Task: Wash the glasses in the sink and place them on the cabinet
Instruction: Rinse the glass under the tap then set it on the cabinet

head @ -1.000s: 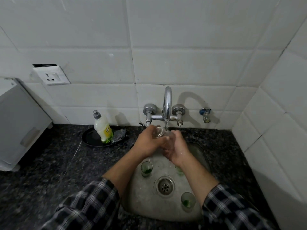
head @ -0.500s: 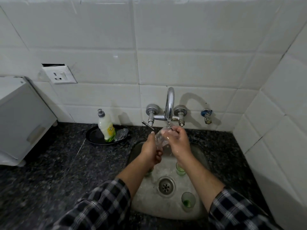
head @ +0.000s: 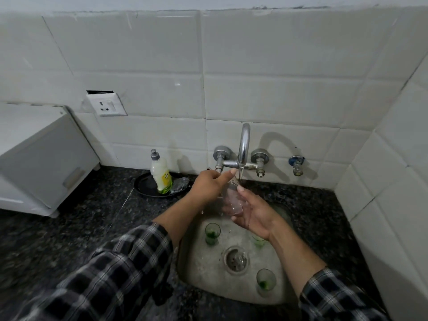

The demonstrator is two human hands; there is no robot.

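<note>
Head view: looking down over both forearms into a steel sink (head: 203,274) set in a dark stone counter (head: 69,228), with water running from the tap (head: 244,144).
Clear glass: the clear glass (head: 231,199) is held between the two hands just under the spout, above the back of the basin.
Glass axis: tilted. The rim points up and away toward the stream, and the base is down and toward the person.
Left hand: the left hand (head: 208,186) is closed around the upper part of the glass with the thumb stretched along the rim. The back of the hand hides how far the fingers wrap.
Right hand: the right hand (head: 254,215) is palm-up under the base, with the thumb on the glass wall and the fingers curled beneath it.
Hands together: both are clamped on the one glass — left high, right low.
Cabinet: the white cabinet (head: 41,158) stands on the counter well to the left, past the soap bottle (head: 161,173) on its black plate (head: 148,187).
Nearer hand: the left, by my reading. It is on the cabinet side and already holds the rim end, so it seems the one to carry the glass over.
Waiting: three green-tinted glasses (head: 212,232) stand upright in the basin around the drain (head: 236,259), one partly hidden behind the right wrist.
Coming move: probably a leftward carry — the glass would need turning upright before it is set down.
</note>
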